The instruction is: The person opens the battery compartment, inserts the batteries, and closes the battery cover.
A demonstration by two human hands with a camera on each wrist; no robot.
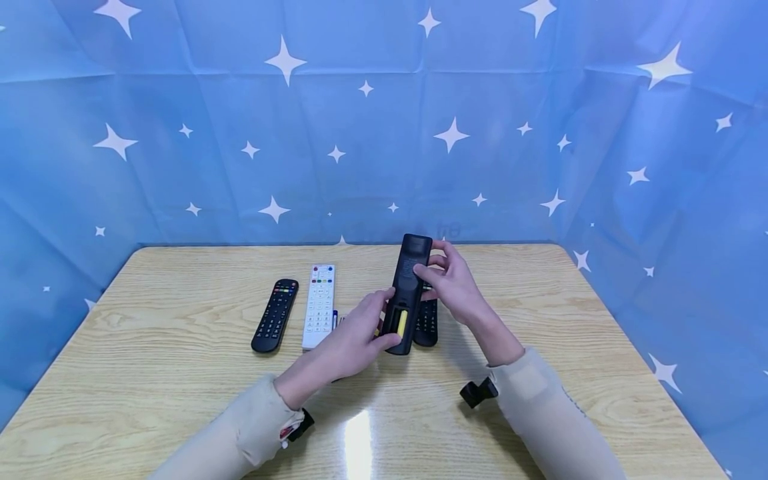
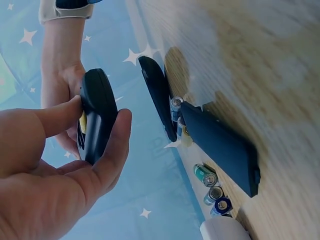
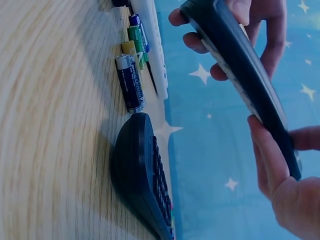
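Observation:
Both hands hold a black remote control (image 1: 403, 288) up off the table, its back facing the head camera. In its uncovered battery compartment, at the near end, lies one yellow battery (image 1: 403, 323). My left hand (image 1: 354, 337) grips that end, thumb beside the compartment and fingers along the opposite edge. Higher up, my right hand (image 1: 457, 285) pinches the far half, thumb on the back and fingers behind it. The left wrist view shows the remote (image 2: 102, 117) edge-on between left thumb and fingers; in the right wrist view its keys face down.
A second black remote (image 1: 427, 327) lies beneath the held one. Left of it lie a white remote (image 1: 319, 300) and another black remote (image 1: 275, 317). Several loose batteries, including a dark blue battery (image 3: 129, 82), lie between them. A flat black piece (image 2: 220, 145) is on the table near the left hand.

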